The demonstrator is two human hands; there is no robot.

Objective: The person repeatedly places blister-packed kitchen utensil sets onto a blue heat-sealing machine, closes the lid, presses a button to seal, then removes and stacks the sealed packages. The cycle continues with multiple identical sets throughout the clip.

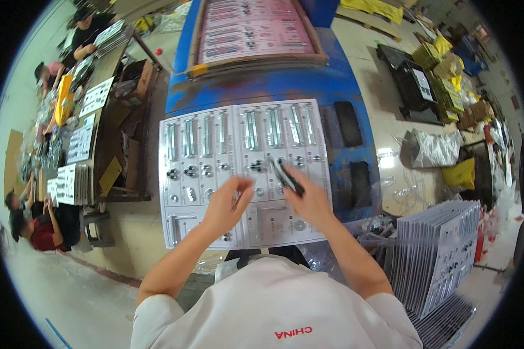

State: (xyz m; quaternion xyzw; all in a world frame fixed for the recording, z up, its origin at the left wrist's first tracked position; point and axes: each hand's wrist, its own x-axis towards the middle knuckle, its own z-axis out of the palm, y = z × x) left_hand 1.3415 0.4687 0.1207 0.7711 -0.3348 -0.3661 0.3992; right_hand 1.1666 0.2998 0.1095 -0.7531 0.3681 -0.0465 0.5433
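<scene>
A white folding board (234, 157) lies in front of me, its two panels set with bolts, nuts and washers under what looks like clear film. Over its right panel my right hand (310, 200) is closed around a slim black-handled tool (290, 179), possibly a knife. The tool's paler end points up and left, close to the small nuts. My left hand (228, 203) hovers above the lower left panel near the centre fold. Its fingers are bent, with a gap between thumb and forefinger, and nothing shows in them. Those fingertips are slightly blurred.
Beyond the board, on the blue worktable (256, 87), sits a shallow wooden-edged box (256, 64) of similar boards under pinkish film. Many boards (442, 250) stand stacked at right. Two dark pads (348, 125) lie beside the board. Several people work at a table (102, 110) on the left.
</scene>
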